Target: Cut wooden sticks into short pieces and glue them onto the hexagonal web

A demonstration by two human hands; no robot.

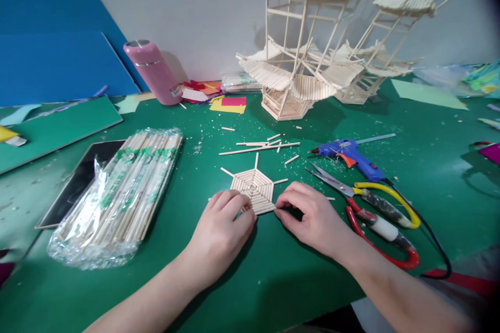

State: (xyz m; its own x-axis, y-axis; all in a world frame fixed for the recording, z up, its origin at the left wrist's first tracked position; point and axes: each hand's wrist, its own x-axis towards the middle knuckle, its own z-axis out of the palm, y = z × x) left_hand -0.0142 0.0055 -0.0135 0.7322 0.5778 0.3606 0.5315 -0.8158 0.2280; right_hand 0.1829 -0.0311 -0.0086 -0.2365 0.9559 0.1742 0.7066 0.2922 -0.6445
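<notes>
A web-shaped hexagonal panel of wooden sticks (258, 190) lies on the green table, with a few longer sticks jutting out past its rim. My left hand (222, 226) is closed at its lower left edge, the fingers curled over and partly hiding that side. At the lower right corner, the thumb and forefinger of my right hand (310, 218) pinch the panel's edge. Just beyond the panel are loose sticks (260, 149) and short cut pieces. Right of it lie a blue glue gun (349, 155) and scissors (367, 203) with red and yellow handles.
Tall stick-built pavilion models (300, 52) stand at the back against the wall. On the left, plastic-wrapped bundles of chopsticks (128, 192) rest partly on a dark flat panel (70, 192). Behind are a pink bottle (154, 73) and coloured paper (230, 104). The glue gun's cord (433, 234) runs toward the front right.
</notes>
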